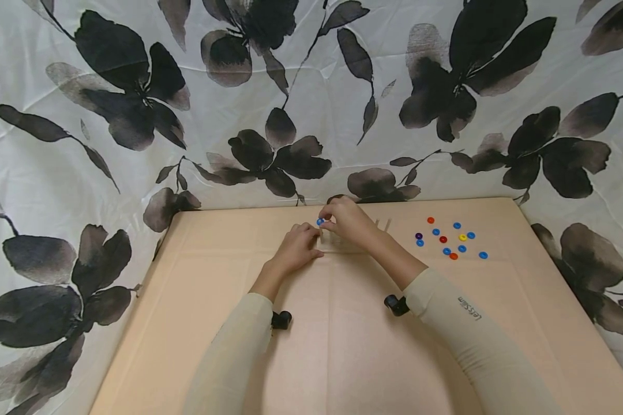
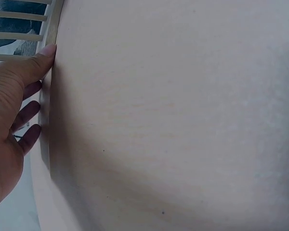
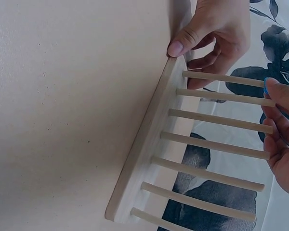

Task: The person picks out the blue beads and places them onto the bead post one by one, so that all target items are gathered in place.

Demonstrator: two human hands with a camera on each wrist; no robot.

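Note:
A pale wooden peg board with several upright pegs stands at the far middle of the tan table. My left hand grips the board's left end, thumb on the near edge and fingers curled behind it. My right hand pinches a small blue ring at the tip of the peg nearest the left hand. In the right wrist view only a sliver of the blue ring shows at my fingertip.
Several loose rings in blue, red, orange, yellow and purple lie scattered on the table to the right of the board. A white cloth with black flowers hangs behind and round the table.

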